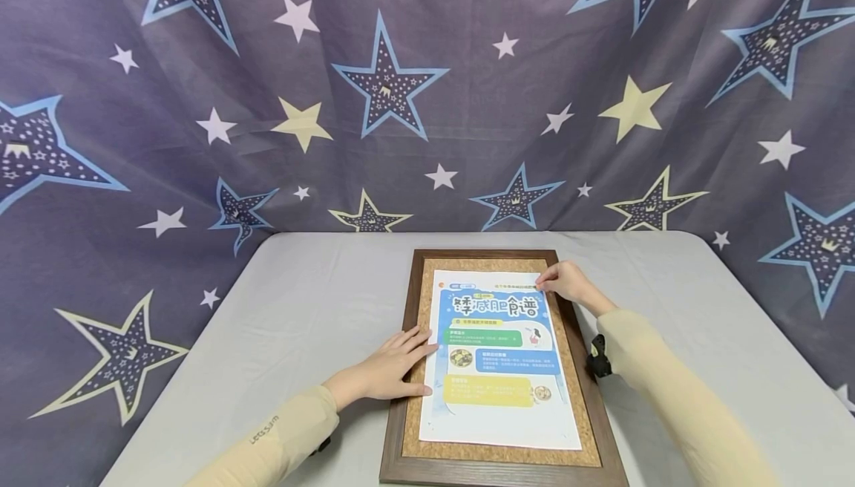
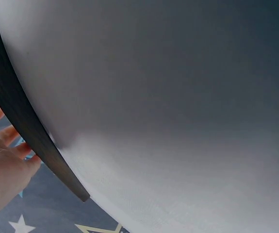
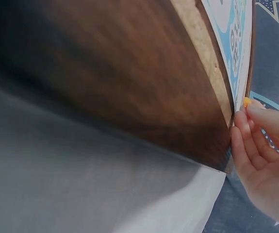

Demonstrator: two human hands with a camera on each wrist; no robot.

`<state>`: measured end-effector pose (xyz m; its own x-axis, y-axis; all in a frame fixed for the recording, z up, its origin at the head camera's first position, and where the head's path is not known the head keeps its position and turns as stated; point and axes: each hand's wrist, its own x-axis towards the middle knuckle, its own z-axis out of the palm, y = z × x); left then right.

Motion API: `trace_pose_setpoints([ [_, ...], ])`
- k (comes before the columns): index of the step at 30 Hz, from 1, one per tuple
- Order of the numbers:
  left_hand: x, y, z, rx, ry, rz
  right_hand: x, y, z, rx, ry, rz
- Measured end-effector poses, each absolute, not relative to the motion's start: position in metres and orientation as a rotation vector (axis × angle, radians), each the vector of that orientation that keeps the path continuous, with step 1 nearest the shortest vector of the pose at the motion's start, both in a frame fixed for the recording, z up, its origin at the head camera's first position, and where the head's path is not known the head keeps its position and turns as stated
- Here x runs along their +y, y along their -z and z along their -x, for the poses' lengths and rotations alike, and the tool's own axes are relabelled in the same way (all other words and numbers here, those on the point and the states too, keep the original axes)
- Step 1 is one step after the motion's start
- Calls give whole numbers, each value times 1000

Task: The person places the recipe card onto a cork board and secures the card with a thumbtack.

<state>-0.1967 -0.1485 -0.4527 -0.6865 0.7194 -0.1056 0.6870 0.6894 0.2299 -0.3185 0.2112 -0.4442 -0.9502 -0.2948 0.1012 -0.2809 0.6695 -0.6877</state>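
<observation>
Right grip (image 1: 568, 283) pinched on orange bit (image 3: 247, 102), left grip (image 1: 387, 367) outspread (poster (image 1: 494, 427) inside frame (image 1: 482, 255))

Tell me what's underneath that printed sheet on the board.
Under the printed sheet is cork, which shows around the sheet's edges inside a dark wooden frame. The sheet covers the middle, so I can't see whether anything else is under there.

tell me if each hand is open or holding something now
Left hand: open, touching the poster at its left edge.
Right hand: pinching a small orange thing near the poster's top right corner.
</observation>
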Motion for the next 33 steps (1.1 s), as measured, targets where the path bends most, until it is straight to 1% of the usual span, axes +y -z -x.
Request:
trace_pose_setpoints([
  [19, -149, 452, 196, 2717, -242, -1147, 210, 443, 320, 2850, 1111, 484],
  [22, -149, 453, 196, 2717, -242, -1151, 217, 461, 334, 2827, 1140, 501],
  [24, -149, 453, 196, 2718, -246, -1152, 231, 492, 359, 2794, 1191, 565],
  [26, -149, 454, 196, 2719, -250, -1151, 249, 533, 391, 2770, 1243, 662],
  [27, -149, 454, 196, 2721, -252, -1150, 255, 548, 403, 2777, 1231, 651],
  [28, -149, 454, 196, 2721, -254, -1149, 263, 565, 417, 2757, 1261, 697],
  [29, -149, 454, 196, 2720, -256, -1146, 267, 574, 423, 2756, 1272, 719],
  [31, -149, 455, 197, 2718, -261, -1142, 265, 569, 420, 2754, 1284, 730],
  [33, -149, 455, 197, 2715, -266, -1136, 251, 536, 396, 2762, 1238, 642],
])
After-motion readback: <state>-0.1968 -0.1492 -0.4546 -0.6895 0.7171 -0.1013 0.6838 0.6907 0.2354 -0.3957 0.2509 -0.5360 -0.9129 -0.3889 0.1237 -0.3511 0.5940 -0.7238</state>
